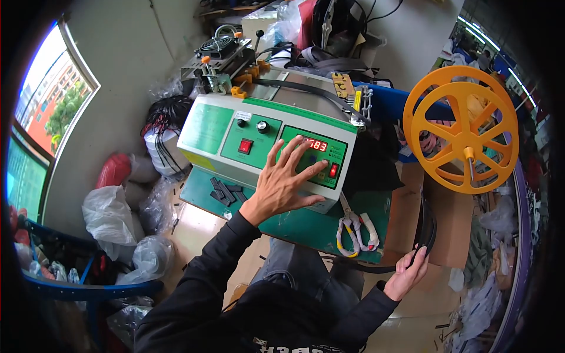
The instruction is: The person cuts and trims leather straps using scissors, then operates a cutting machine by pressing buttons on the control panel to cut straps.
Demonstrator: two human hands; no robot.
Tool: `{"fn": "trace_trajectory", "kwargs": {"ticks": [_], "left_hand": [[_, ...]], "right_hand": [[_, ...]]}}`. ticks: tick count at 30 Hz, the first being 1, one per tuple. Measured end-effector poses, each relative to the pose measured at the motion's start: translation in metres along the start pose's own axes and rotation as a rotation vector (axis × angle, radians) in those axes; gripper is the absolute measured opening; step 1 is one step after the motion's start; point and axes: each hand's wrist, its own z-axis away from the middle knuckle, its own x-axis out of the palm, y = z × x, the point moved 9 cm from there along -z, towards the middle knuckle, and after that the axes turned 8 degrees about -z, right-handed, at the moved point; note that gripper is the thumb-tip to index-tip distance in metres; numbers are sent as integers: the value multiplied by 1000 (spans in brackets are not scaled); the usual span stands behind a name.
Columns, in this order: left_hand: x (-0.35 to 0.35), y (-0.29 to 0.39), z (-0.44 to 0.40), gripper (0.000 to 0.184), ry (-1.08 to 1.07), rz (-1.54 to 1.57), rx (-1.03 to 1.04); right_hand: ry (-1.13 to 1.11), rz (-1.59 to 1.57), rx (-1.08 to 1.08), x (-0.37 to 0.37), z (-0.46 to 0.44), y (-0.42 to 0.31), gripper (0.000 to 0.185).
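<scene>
My left hand (276, 185) lies over the front panel of a green and white cutting machine (206, 126), fingers spread and holding nothing. Its fingertips are at the panel's buttons, beside a red digital display (316, 145) that the fingers partly cover. Low on the right, my right hand (407, 273) is closed around a black strap (431, 226), which loops up beside a cardboard box. Another length of black strap (306, 88) runs across the machine's top. Scissors (353, 231) with wrapped handles rest on the green table (288, 226), near short cut black pieces (226, 192).
An orange reel (465, 138) stands at the right, above an open cardboard box (453, 223). Plastic bags (112, 215) and a white spool with black cords (163, 150) crowd the left wall. A blue-rimmed bin (94, 289) sits at lower left.
</scene>
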Motion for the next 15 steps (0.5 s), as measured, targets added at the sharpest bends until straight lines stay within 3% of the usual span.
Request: {"fn": "trace_trajectory", "kwargs": {"ticks": [15], "left_hand": [[1,-1,0,65,-3,-15,-4]], "right_hand": [[-6,8,13,-1,-1,3,28]]}}
